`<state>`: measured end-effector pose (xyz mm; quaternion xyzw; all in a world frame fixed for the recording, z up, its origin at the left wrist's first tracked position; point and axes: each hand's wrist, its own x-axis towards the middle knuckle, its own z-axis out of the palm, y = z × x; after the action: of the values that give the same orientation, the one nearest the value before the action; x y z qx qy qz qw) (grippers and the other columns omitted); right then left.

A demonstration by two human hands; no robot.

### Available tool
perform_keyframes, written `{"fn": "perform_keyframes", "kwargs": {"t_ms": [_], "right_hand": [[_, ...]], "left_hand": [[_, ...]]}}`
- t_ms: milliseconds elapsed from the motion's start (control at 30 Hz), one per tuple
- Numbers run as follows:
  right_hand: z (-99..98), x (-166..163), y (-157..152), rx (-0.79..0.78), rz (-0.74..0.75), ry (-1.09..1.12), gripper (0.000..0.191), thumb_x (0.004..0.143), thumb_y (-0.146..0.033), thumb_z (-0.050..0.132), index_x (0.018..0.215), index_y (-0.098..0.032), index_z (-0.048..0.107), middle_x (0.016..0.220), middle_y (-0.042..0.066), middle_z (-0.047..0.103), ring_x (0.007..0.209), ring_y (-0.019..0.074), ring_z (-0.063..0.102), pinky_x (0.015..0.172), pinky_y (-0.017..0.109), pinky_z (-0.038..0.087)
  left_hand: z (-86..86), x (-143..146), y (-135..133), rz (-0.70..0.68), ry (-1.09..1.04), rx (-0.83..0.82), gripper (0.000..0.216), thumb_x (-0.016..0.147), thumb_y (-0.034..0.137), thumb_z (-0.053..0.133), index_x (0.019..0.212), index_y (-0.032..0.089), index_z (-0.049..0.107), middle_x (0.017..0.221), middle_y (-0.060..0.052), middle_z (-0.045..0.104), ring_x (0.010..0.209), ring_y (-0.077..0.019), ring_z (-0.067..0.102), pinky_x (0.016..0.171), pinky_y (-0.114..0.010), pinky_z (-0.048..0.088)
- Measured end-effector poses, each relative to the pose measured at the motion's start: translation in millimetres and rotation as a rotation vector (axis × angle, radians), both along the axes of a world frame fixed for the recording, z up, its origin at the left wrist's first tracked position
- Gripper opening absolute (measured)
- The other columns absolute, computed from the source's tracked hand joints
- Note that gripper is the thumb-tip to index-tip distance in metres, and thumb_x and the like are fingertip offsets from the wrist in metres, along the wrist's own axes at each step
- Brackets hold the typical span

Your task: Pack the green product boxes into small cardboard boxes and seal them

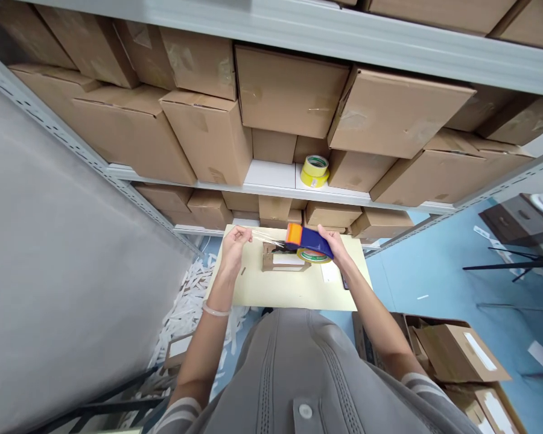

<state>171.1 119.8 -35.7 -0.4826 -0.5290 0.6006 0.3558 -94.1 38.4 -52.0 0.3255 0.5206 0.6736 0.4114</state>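
Observation:
My right hand [332, 244] grips a blue and orange tape dispenser [308, 239] above a cream board [294, 295]. A strip of clear packing tape [265, 238] stretches from the dispenser to my left hand [235, 244], whose fingers pinch its free end. Beneath the dispenser lies a roll of yellow tape with a green core [314, 256], partly hidden. A small cardboard piece with cut-out openings [280, 259] stands on the board between my hands, under the strip. A white paper slip [330, 272] lies near my right wrist.
Grey metal shelving [271, 187] packed with cardboard boxes [289, 90] rises ahead, with a yellow tape roll [314, 172] on one shelf. Shredded white paper [194, 313] lies at lower left. Open cardboard boxes [457, 352] sit at lower right on the blue floor.

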Motion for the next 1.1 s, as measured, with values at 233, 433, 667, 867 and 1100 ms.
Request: {"fn": "perform_keyframes", "kwargs": {"t_ms": [233, 433, 667, 867, 1100], "right_hand": [[5.4, 29.7, 6.6, 0.114, 0.045, -0.220, 0.058, 0.065, -0.072, 0.066, 0.048, -0.018, 0.053, 0.046, -0.003, 0.044, 0.046, 0.0088, 0.036, 0.047, 0.025, 0.026], [11.9, 20.7, 7.4, 0.255, 0.273, -0.371, 0.052, 0.065, -0.065, 0.068, 0.052, -0.019, 0.049, 0.051, -0.005, 0.041, 0.050, 0.0082, 0.033, 0.047, 0.023, 0.022], [40.7, 35.7, 13.6, 0.348, 0.433, -0.563, 0.054, 0.065, -0.066, 0.069, 0.053, -0.019, 0.044, 0.051, -0.005, 0.039, 0.049, 0.0078, 0.032, 0.047, 0.023, 0.021], [44.0, 83.5, 39.5, 0.366, 0.474, -0.749, 0.060, 0.062, -0.075, 0.065, 0.052, -0.020, 0.045, 0.049, -0.005, 0.040, 0.048, 0.0083, 0.032, 0.047, 0.024, 0.021], [44.3, 97.2, 58.7, 0.507, 0.419, -1.075, 0.066, 0.064, -0.084, 0.055, 0.051, -0.021, 0.044, 0.048, -0.004, 0.043, 0.049, 0.0095, 0.033, 0.048, 0.023, 0.024]], "left_hand": [[-4.4, -12.4, -3.2, -0.302, -0.034, -0.163, 0.037, 0.063, 0.049, 0.082, 0.073, 0.017, 0.065, 0.079, -0.006, 0.069, 0.075, -0.0174, 0.064, 0.077, -0.031, 0.049], [-12.1, -0.8, 8.1, -0.056, -0.092, -0.153, 0.040, 0.059, 0.044, 0.085, 0.063, 0.018, 0.054, 0.059, 0.003, 0.060, 0.056, -0.0110, 0.058, 0.067, -0.027, 0.050], [-24.0, -43.7, 1.4, 0.248, -0.068, -0.152, 0.040, 0.058, 0.042, 0.082, 0.060, 0.021, 0.049, 0.045, 0.007, 0.052, 0.047, -0.0109, 0.055, 0.058, -0.026, 0.049], [-42.1, -82.5, -19.2, 0.236, -0.011, -0.143, 0.042, 0.055, 0.043, 0.085, 0.062, 0.020, 0.050, 0.044, 0.007, 0.051, 0.047, -0.0099, 0.056, 0.060, -0.025, 0.053], [-68.4, -45.4, 5.3, 0.163, -0.099, -0.181, 0.047, 0.054, 0.048, 0.085, 0.066, 0.018, 0.052, 0.049, 0.009, 0.050, 0.045, -0.0056, 0.049, 0.064, -0.025, 0.055]]}}
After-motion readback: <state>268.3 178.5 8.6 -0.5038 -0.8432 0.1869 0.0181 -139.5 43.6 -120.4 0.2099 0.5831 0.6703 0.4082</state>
